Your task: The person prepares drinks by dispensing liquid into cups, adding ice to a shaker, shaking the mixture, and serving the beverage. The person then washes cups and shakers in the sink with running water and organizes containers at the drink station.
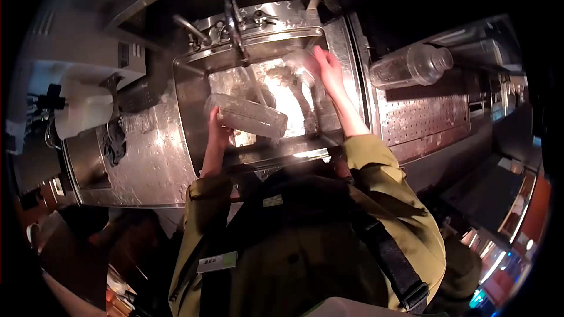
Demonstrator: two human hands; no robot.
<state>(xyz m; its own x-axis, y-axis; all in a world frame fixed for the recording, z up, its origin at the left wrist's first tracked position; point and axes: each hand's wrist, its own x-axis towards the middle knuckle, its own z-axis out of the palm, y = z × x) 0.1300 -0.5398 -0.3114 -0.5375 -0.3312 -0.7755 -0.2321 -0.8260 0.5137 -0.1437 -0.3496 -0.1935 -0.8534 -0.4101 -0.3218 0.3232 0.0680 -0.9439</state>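
My left hand (218,128) grips one end of a long clear plastic container (252,116), tilted on its side over the metal sink (191,91). A stream of water comes down from the faucet (235,35) at the container's upper side. At the sink's right side is my right hand (329,73), its thumb up and its fingers mostly hidden. A blurred, see-through shape (301,61) lies against those fingers; its kind does not show. Bright glare covers much of the wet sink floor.
A large clear bottle (411,67) lies on the perforated metal drainboard (423,114) to the right. Left of the sink, a dark cloth (114,142) rests on the wet steel counter (150,170). A white box-like unit (100,47) stands at the upper left.
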